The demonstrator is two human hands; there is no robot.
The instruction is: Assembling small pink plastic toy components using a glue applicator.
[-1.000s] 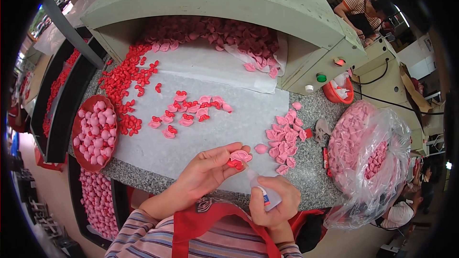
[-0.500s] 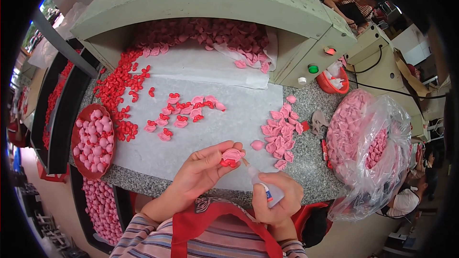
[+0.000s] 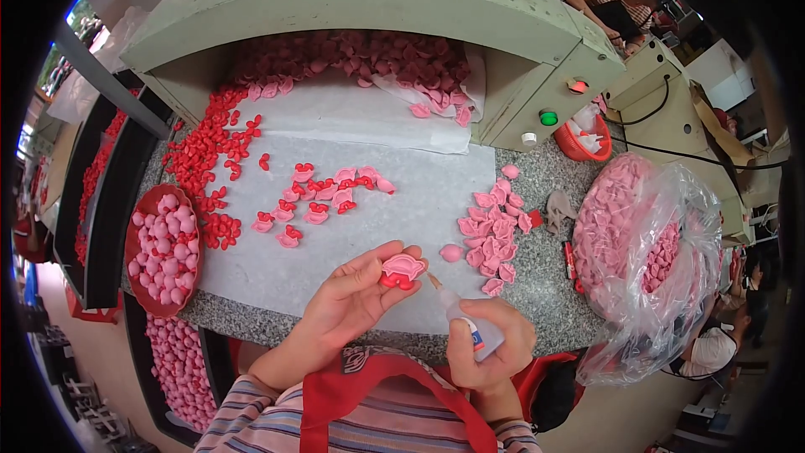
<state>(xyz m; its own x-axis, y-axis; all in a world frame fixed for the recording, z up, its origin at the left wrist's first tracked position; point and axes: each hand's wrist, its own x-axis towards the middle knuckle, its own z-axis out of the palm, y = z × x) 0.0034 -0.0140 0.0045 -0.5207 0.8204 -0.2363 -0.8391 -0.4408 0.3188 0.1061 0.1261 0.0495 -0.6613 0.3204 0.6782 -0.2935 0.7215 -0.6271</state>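
Observation:
Between the fingers of my left hand is a pink molded piece with a red double-lobed part along its lower edge. My right hand is wrapped round a translucent squeeze bottle with a narrow pointed tip. That tip is just right of the pink piece, a small distance from it. Beyond my hands, several pink pieces with red parts lie on the white sheet. Plain pink pieces are heaped to the right, and loose red parts to the left.
A red basket of pink balls sits at the left. A pale green machine with pink pieces inside spans the back. At the right are a plastic bag over many pink pieces, a grey cloth and an orange basket. A co-worker is farther back.
The pink piece has turned in my left fingers, and its face and red part now show more. The bottle tip has drawn slightly away to the right.

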